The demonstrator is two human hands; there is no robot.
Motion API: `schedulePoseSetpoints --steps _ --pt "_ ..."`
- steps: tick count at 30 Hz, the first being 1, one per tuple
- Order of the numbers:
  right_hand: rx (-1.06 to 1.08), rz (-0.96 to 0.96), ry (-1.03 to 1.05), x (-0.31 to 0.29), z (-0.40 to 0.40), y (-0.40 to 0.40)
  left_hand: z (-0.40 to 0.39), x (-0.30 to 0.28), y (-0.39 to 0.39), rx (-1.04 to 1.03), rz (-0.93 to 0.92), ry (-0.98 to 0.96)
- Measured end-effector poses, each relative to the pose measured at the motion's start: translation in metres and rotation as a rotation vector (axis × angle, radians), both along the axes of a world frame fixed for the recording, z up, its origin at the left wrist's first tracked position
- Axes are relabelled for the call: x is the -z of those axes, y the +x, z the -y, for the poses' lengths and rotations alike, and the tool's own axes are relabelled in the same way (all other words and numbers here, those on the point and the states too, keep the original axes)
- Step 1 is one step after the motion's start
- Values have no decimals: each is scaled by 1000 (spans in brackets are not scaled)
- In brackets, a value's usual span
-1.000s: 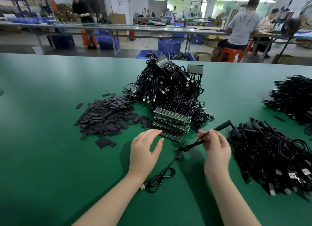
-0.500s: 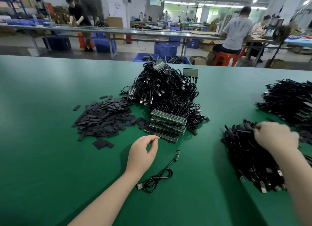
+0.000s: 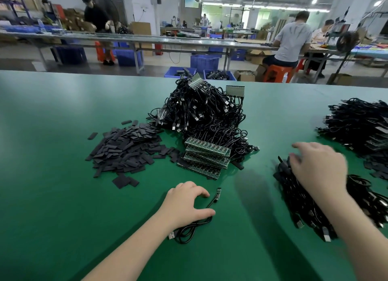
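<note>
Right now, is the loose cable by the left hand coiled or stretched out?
Coiled: the cable lies in a loose figure-eight loop on the table, its board end sticking out past the left hand.

A single wide-angle view sits on the person's head, facing forward and tilted down across the flat green table top (image 3: 63, 196). The left hand (image 3: 184, 203) and right hand (image 3: 319, 167) lie close below the lens, low in the picture, while long grey workbenches (image 3: 189, 40) far off fill the top strip.
</note>
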State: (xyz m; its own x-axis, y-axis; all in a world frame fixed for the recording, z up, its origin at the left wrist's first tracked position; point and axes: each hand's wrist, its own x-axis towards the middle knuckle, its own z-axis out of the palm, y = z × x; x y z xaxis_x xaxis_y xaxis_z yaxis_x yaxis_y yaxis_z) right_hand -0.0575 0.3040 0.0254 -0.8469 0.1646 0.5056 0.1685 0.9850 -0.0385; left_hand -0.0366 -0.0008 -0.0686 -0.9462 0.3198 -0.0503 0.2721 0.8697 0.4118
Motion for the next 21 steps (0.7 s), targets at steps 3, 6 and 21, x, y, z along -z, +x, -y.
schedulePoseSetpoints --steps 3,6,21 --pt "-262 110 -86 22 48 11 0 -9 2 4 10 -12" --pt "-421 392 -108 58 88 21 8 -19 -2 -48 0 -90" --pt "-661 300 -331 115 166 10 101 -29 -81 -505 -280 -358"
